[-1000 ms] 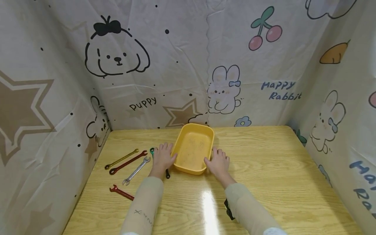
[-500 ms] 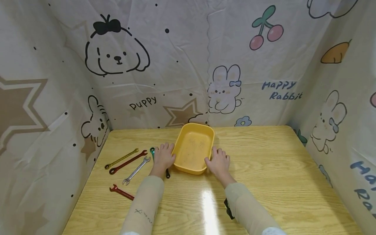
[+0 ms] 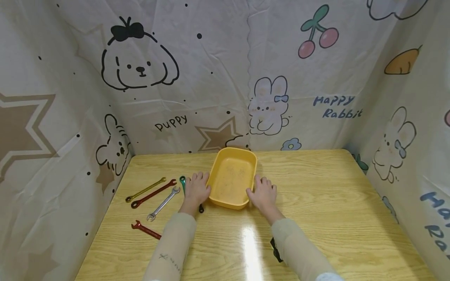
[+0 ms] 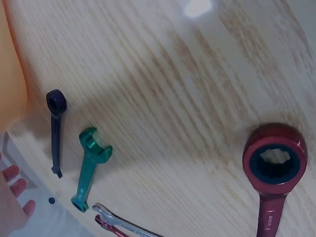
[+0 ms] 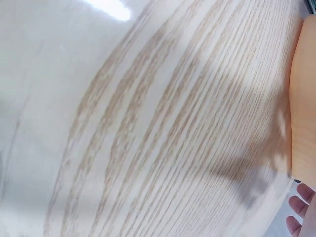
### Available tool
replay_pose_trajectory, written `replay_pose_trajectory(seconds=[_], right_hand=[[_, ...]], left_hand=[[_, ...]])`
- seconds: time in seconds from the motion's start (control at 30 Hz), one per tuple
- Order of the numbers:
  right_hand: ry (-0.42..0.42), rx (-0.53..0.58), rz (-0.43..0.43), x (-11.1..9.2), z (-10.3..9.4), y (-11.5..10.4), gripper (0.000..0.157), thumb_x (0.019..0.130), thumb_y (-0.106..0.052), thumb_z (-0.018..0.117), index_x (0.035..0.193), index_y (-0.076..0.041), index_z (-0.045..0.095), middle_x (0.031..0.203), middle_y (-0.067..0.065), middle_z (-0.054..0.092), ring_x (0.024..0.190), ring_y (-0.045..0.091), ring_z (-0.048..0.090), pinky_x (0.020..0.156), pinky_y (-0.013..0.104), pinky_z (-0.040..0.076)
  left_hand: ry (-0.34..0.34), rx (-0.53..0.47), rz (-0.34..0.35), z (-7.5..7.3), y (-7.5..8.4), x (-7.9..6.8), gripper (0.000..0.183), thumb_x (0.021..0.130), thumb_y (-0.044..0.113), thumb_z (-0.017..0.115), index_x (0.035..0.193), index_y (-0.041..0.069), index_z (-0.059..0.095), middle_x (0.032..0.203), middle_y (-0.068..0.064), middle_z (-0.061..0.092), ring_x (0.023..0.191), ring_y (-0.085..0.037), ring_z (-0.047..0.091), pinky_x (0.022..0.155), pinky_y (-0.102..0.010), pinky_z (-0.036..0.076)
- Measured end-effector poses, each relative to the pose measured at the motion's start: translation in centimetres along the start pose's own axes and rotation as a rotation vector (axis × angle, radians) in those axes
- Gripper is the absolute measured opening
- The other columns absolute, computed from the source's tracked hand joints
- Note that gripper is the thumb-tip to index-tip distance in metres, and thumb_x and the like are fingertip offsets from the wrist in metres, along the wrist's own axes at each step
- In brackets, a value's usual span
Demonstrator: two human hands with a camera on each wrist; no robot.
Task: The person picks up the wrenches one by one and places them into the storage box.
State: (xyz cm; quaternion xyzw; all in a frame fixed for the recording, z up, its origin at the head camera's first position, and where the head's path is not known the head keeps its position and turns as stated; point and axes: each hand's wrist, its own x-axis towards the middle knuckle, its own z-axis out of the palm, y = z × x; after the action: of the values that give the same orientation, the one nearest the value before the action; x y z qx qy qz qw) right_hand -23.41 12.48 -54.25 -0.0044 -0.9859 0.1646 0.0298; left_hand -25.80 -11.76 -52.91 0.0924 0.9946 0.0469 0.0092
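Near to far, everything relative to the tray. Black object (image 3: 276, 249) near-right of tray, partly under the right sleeve (image 3: 299, 249); can't tell what it is. Short stretch of red wrench (image 3: 145, 230) near-left of tray, one end covered by the left sleeve (image 3: 175, 238). Silver wrench (image 3: 163, 203) left of tray, well apart, left hand in between. Black wrench end (image 3: 201, 208) pokes out just off tray's near-left corner. Left hand (image 3: 197, 190) flat along tray's left side, near half: fingers relaxed and pointing away, thumb at the wall, not clenched. Right hand (image 3: 264, 194) mirrors it at the right side, near half: loose fingers, thumb at the rim, no curl round it. Whether either one is pressing, can't tell. Yellow tray (image 3: 232, 181) sits on the table (image 3: 316, 195) between the two hands, just ahead of them; most of it reaches past the fingertips. Key relation: tray's long axis runs away from the person, far end leaning slightly right, hands straddling the short dimension. Neither hand clearly nearer. My read: any shift of the tray hangs on that side-to-side straddle. Green wrench (image 3: 183, 182) just left of tray, mostly behind left hand. Patterned curtain (image 3: 218, 89) behind tray's far end.
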Motion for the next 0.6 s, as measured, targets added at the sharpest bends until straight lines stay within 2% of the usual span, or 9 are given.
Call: replay_pose_trajectory(seconds=[0.4,0.6], right_hand=[[-0.002,-0.015,-0.02,-0.2,-0.5,0.6,0.057,0.084,-0.044,0.051,0.131,-0.012,0.042,0.122,0.017,0.047,0.11,0.033,0.042,0.091,0.053,0.03],[-0.007,-0.006,-0.032,-0.3,-0.5,0.9,0.058,0.084,-0.044,0.05,0.132,-0.012,0.041,0.123,0.018,0.047,0.11,0.034,0.042,0.092,0.054,0.029]], left_hand=[[0.053,-0.057,0.0,0.4,0.8,-1.0,0.044,0.092,0.029,0.043,0.133,0.014,0.041,0.125,-0.01,0.045,0.111,-0.029,0.041,0.094,-0.052,0.032],[0.052,-0.087,-0.031,0.8,1.2,-1.4,0.044,0.092,0.029,0.043,0.133,0.014,0.041,0.128,-0.01,0.043,0.113,-0.029,0.04,0.096,-0.052,0.03]])
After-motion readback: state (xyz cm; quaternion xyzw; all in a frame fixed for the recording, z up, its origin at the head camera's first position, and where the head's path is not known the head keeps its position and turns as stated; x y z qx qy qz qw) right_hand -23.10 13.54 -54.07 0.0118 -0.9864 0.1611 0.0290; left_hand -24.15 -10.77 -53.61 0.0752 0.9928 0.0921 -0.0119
